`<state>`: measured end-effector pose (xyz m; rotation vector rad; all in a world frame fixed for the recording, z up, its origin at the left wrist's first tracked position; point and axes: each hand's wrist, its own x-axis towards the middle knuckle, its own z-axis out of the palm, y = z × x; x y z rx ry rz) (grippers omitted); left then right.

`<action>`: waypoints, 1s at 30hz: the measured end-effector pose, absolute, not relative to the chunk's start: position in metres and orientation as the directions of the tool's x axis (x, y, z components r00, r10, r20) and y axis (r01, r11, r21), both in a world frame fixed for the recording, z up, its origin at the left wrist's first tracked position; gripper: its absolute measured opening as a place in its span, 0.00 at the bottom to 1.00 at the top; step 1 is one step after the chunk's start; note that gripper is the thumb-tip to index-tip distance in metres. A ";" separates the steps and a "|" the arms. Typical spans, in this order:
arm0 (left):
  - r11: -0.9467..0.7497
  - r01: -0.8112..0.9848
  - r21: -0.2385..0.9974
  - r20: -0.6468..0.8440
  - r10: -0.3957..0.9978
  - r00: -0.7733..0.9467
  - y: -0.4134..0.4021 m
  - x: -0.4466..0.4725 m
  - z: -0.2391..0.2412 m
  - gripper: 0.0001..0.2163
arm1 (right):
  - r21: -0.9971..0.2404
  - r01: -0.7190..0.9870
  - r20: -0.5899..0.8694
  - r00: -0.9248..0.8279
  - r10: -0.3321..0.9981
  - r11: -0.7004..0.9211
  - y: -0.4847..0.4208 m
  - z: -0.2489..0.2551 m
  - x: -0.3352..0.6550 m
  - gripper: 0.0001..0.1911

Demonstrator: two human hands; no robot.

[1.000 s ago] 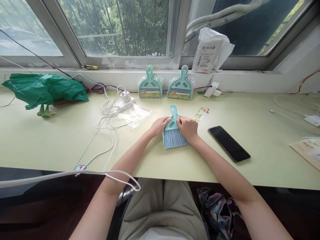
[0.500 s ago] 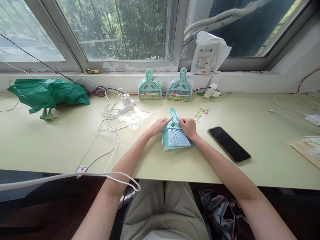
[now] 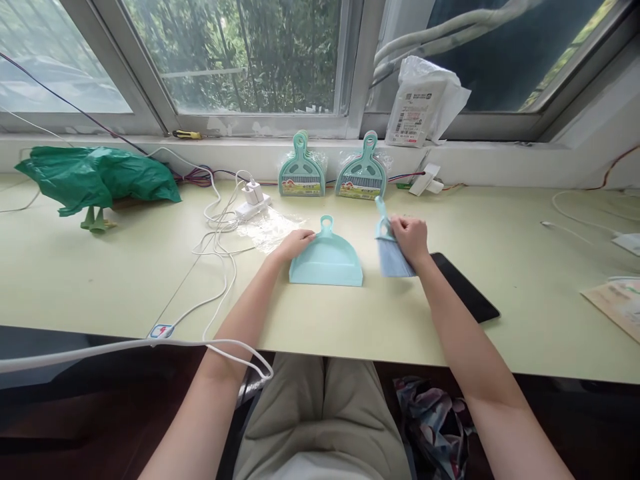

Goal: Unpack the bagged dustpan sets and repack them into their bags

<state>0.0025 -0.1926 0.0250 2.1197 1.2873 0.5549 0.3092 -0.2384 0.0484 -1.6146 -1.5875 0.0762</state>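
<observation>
A pale-blue brush [image 3: 393, 260] and its dustpan [image 3: 327, 258] were parted.
The left grip [image 3: 295, 245] pinched the dustpan's upper-left rim near the middle of the tabletop [image 3: 325, 327], between front and back edges; the right grip [image 3: 411, 240] was closed around the brush, farther toward the right edge. Parting the pair looked done; all I judged left were the two wrapped sets [image 3: 301, 162], untouched by the back edge. Their labels [image 3: 303, 187], and the printing on the bagged package [image 3: 414, 115] beyond that edge, were too small for me to read.
</observation>
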 end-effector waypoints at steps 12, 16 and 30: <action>-0.441 0.698 0.565 0.173 0.890 0.422 -0.182 -0.010 0.015 0.15 | -0.085 0.992 0.296 -0.059 0.953 0.088 -0.234 0.013 0.289 0.23; -0.464 0.692 0.553 0.204 0.881 0.427 -0.185 -0.005 0.016 0.15 | -0.101 0.990 0.319 -0.060 0.946 0.097 -0.234 0.011 0.288 0.23; -0.520 0.752 0.404 0.319 0.851 0.417 -0.193 0.000 0.023 0.15 | -0.120 0.990 0.375 -0.020 0.927 0.070 -0.238 0.012 0.286 0.22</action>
